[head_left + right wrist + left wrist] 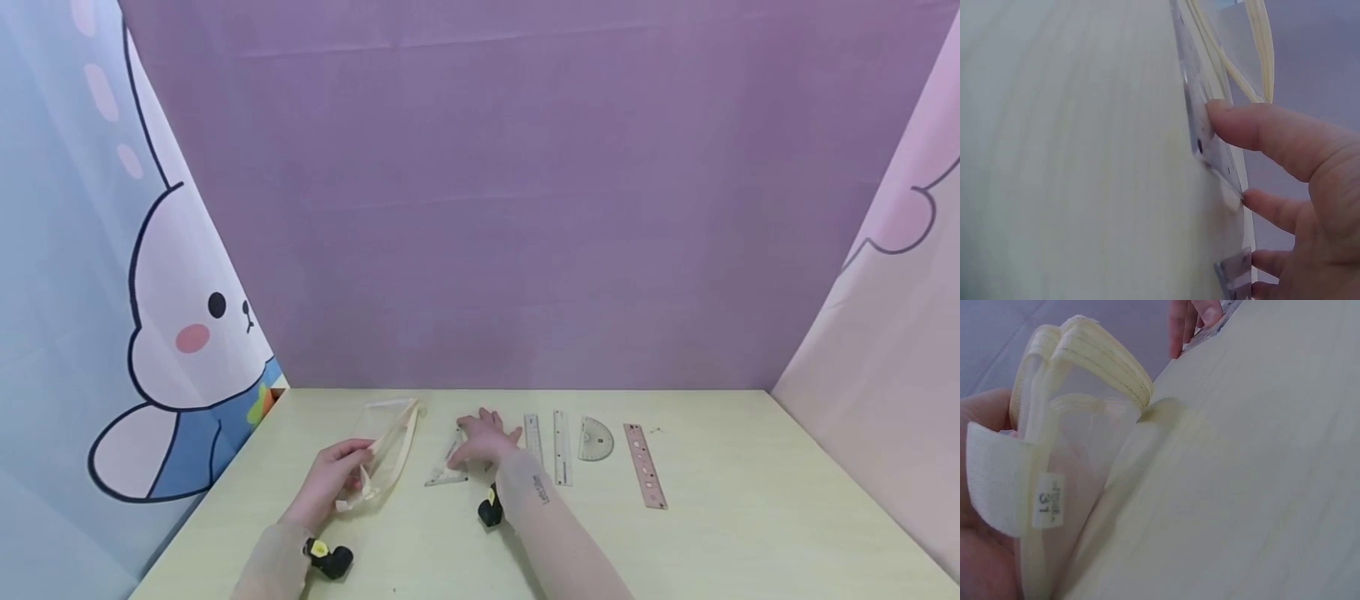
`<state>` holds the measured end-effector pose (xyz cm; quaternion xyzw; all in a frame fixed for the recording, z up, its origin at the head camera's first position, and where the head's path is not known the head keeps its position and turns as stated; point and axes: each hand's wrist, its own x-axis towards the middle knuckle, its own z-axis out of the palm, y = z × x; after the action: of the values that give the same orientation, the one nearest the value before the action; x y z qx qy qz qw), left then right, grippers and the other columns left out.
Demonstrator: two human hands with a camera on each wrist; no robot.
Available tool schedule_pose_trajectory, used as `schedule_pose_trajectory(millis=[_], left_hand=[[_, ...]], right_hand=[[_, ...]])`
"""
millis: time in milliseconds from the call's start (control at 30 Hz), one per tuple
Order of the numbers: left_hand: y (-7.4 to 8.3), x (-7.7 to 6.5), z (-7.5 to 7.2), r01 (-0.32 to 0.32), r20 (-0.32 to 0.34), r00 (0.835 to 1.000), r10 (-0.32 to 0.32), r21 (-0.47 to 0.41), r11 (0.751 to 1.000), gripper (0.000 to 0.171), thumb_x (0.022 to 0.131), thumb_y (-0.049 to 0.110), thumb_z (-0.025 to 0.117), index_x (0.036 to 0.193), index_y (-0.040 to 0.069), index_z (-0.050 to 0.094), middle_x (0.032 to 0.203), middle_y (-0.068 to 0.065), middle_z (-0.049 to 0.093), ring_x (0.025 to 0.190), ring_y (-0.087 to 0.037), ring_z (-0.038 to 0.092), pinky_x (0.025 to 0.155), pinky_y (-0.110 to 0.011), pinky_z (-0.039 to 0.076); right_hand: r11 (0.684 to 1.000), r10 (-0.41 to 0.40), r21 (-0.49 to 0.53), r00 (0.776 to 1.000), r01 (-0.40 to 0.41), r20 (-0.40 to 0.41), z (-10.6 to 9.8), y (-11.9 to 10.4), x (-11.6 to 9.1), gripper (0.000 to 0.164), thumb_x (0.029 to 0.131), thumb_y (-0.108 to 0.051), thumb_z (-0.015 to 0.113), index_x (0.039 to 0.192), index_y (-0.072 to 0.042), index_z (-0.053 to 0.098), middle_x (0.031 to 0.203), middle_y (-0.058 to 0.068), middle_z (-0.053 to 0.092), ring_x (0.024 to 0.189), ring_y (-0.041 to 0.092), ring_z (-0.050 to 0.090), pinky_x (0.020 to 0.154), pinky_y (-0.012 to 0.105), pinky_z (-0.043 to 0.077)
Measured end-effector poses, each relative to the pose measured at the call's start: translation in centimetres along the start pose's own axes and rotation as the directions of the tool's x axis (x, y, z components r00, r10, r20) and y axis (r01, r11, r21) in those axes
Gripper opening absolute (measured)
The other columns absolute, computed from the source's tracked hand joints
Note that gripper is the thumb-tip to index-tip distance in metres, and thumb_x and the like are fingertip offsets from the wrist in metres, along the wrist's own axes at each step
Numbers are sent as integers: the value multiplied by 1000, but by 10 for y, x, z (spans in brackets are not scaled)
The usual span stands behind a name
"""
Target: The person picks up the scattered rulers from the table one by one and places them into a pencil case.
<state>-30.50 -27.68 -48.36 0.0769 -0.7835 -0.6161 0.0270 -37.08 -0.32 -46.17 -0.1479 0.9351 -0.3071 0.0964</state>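
My left hand (333,475) grips a see-through mesh pouch (390,454) with cream trim by its near side. In the left wrist view the pouch (1091,425) stands with its zipped edge up, and a small white label (1047,500) shows on its side. To its right, my right hand (483,437) reaches over a clear triangular set square (442,473). The right wrist view has the thumb and index fingertip at opposite edges of this set square (1204,134), pinching it close over the table. Another clear plastic piece (1235,274) lies under the other fingers, mostly hidden in the head view.
Right of my right hand lie two clear rulers, a shorter one (532,435) and a longer one (562,450). Beyond them are a clear protractor (597,439) and a pinkish ruler with cut-outs (645,467). A purple backdrop (525,208) rises behind the pale table (735,517).
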Motion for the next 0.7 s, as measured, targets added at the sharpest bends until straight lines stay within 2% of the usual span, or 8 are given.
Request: schedule_pose_trajectory(millis=[333, 600, 700], left_hand=[[0, 2, 0, -6, -8, 1000, 6, 4, 1000, 35, 91, 21, 64, 121, 3, 65, 97, -8, 63, 78, -18, 54, 59, -26, 49], [1, 0, 0, 2, -14, 1000, -2, 8, 1000, 34, 92, 20, 64, 121, 3, 65, 95, -7, 63, 77, -18, 54, 59, -25, 49], [2, -1, 0, 4, -11, 1000, -4, 5, 1000, 35, 92, 20, 64, 122, 2, 64, 95, -7, 63, 77, -17, 53, 59, -25, 49]], right_hand=[[999, -43, 7, 998, 43, 46, -5, 3, -7, 80, 68, -32, 81, 139, -16, 49, 158, 15, 20, 144, 42, 6, 99, 75, -6], [999, -39, 11, 999, 39, 36, -7, 2, -4, 81, 65, -31, 83, 135, -11, 50, 156, 15, 22, 144, 42, 7, 99, 75, -5], [999, -46, 16, 999, 46, 26, -5, 4, -2, 83, 64, -31, 84, 136, -11, 48, 154, 13, 29, 144, 40, 7, 99, 76, -6]])
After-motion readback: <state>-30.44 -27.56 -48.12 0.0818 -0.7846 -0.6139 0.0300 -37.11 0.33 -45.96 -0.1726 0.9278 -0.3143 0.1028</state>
